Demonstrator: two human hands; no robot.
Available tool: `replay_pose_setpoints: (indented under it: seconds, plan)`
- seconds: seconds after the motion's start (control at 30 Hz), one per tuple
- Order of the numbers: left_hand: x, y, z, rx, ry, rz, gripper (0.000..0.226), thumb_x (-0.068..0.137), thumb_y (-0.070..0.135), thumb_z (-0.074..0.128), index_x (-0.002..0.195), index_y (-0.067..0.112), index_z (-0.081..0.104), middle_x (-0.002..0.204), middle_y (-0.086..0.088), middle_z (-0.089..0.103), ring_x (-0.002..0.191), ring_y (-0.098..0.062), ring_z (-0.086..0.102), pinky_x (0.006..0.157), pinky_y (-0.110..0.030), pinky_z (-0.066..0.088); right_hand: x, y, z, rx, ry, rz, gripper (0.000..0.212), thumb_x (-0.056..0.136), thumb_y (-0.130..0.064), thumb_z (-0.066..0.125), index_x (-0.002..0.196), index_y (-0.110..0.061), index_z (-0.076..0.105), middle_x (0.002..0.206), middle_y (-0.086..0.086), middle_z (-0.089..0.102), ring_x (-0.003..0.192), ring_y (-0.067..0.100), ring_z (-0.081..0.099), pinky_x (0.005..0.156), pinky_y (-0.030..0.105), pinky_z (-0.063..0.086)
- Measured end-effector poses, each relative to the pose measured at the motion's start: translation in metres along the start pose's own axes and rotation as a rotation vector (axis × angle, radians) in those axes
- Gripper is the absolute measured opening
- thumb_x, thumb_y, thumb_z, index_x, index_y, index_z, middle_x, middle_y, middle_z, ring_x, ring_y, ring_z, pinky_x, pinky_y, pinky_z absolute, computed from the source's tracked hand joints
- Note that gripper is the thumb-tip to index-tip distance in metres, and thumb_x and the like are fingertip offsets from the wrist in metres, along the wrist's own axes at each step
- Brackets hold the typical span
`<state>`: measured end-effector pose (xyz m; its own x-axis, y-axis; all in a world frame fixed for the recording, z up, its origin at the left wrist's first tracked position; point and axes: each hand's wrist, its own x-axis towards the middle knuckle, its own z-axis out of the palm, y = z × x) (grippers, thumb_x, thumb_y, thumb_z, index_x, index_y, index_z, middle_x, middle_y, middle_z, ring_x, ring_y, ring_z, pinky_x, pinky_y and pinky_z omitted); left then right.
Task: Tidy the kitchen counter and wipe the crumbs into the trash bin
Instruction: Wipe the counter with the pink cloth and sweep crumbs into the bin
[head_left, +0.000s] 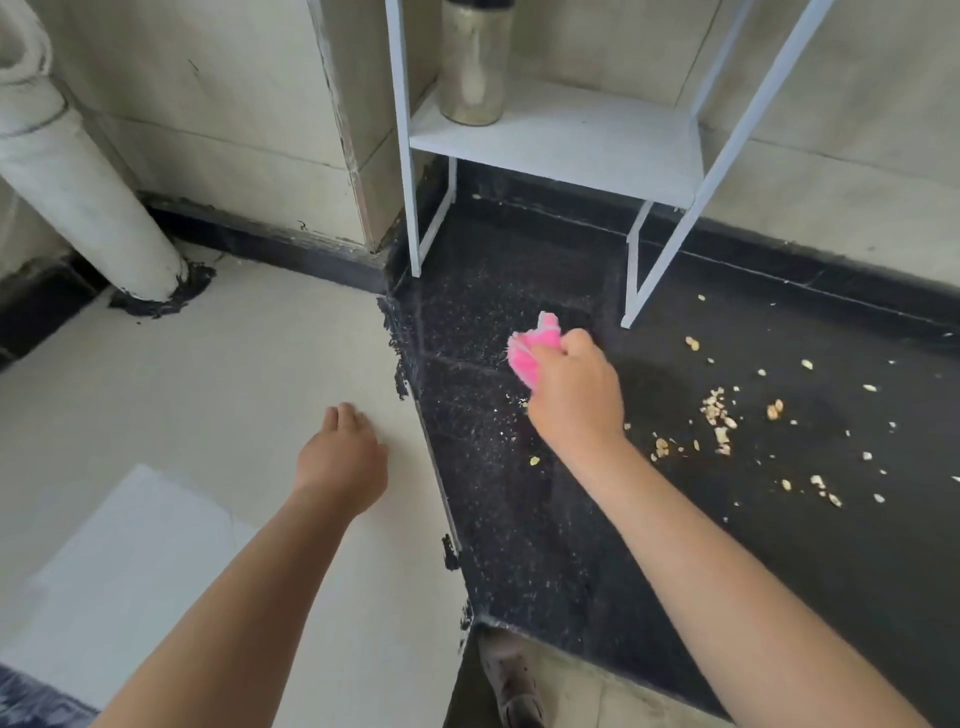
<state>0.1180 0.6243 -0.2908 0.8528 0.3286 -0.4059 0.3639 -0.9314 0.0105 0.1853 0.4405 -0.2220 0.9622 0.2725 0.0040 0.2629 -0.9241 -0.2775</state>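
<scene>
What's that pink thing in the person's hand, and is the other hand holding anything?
The right hand grips a bunched pink cloth by its near end. The left hand holds nothing.

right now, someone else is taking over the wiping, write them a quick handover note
Right hand grips the pink cloth on the black counter.
Left hand holds nothing, over the pale surface.
Crumbs lie scattered right of the cloth, none gathered yet.
A jar stands on the white rack.
Left: sweep the crumbs together and into the bin, which is not in view.
</scene>
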Motion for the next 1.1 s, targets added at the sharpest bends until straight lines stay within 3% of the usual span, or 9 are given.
replay_pose_setpoints:
  seconds: [0.13,0.23,0.3,0.5,0.67,0.8,0.9,1.0,1.1]
  plan:
    - [0.002,-0.001,0.002,0.044,-0.005,-0.003,0.047,0.099,0.022,0.024,0.14,-0.001,0.03,0.142,-0.012,0.027,0.138,-0.023,0.022,0.104,-0.032,0.037,-0.004,-0.051,0.046,0.066,-0.098,-0.134,0.041,0.095,-0.011,0.04,0.136,-0.014,0.04,0.126,0.01,0.041,0.113,0.029,0.043,0.09,0.036,0.034]
    - [0.001,0.001,-0.001,0.021,0.002,-0.006,0.05,0.1,0.026,0.025,0.143,0.001,0.023,0.148,-0.008,0.023,0.141,-0.019,0.018,0.104,-0.033,0.036,-0.002,-0.058,0.07,0.018,-0.225,-0.114,0.035,0.097,-0.014,0.036,0.13,-0.008,0.047,0.13,0.012,0.04,0.116,0.031,0.04,0.094,0.038,0.032]
    - [0.0,0.002,-0.003,0.016,0.008,-0.011,0.051,0.1,0.027,0.026,0.144,0.0,0.021,0.149,-0.007,0.022,0.142,-0.018,0.017,0.105,-0.033,0.036,-0.001,-0.051,0.074,0.026,-0.209,-0.083,0.036,0.097,-0.015,0.036,0.131,-0.008,0.045,0.13,0.011,0.042,0.117,0.03,0.041,0.095,0.038,0.032]
    - [0.0,0.003,0.0,0.053,-0.01,-0.023,0.052,0.101,0.025,0.022,0.145,-0.003,0.017,0.149,-0.011,0.021,0.143,-0.022,0.016,0.109,-0.034,0.034,0.009,0.021,0.063,0.101,-0.116,0.232,0.037,0.09,-0.013,0.045,0.127,-0.017,0.046,0.122,0.007,0.048,0.117,0.028,0.046,0.089,0.036,0.034]
    - [-0.005,0.004,0.002,-0.005,0.033,-0.02,0.053,0.1,0.024,0.023,0.146,-0.001,0.014,0.154,-0.01,0.015,0.145,-0.02,0.01,0.111,-0.034,0.03,-0.009,0.101,0.033,-0.077,-0.09,0.404,0.042,0.088,-0.009,0.049,0.129,-0.02,0.051,0.121,0.013,0.045,0.111,0.031,0.047,0.093,0.038,0.036]
    - [-0.004,0.001,0.0,-0.079,0.052,-0.018,0.049,0.101,0.025,0.025,0.144,0.002,0.021,0.152,-0.007,0.019,0.144,-0.018,0.014,0.108,-0.032,0.033,-0.015,0.121,0.025,0.148,0.059,0.546,0.034,0.086,-0.004,0.052,0.119,-0.011,0.058,0.113,0.013,0.048,0.102,0.037,0.054,0.086,0.04,0.047]
    - [-0.007,-0.005,0.002,-0.187,0.112,0.008,0.039,0.099,0.019,0.03,0.136,0.006,0.035,0.145,-0.005,0.03,0.139,-0.018,0.028,0.097,-0.032,0.04,-0.02,0.096,0.022,0.257,0.141,0.385,0.043,0.083,0.003,0.056,0.12,-0.018,0.059,0.111,0.007,0.047,0.093,0.038,0.059,0.075,0.04,0.052]
    - [-0.022,-0.006,0.006,-0.235,0.177,0.048,0.048,0.1,0.018,0.03,0.147,0.013,0.024,0.158,0.0,0.015,0.147,-0.013,0.012,0.109,-0.028,0.032,-0.025,0.054,0.024,0.219,0.237,0.043,0.05,0.072,0.013,0.064,0.116,-0.011,0.064,0.105,0.017,0.054,0.079,0.04,0.059,0.062,0.044,0.055]
    - [-0.033,0.003,0.017,-0.24,0.206,0.113,0.051,0.1,0.02,0.031,0.149,0.015,0.02,0.159,0.002,0.011,0.147,-0.01,0.007,0.113,-0.024,0.026,-0.028,0.009,0.041,0.228,0.228,-0.14,0.044,0.064,0.012,0.069,0.104,-0.008,0.069,0.09,0.015,0.062,0.071,0.033,0.06,0.055,0.037,0.053]
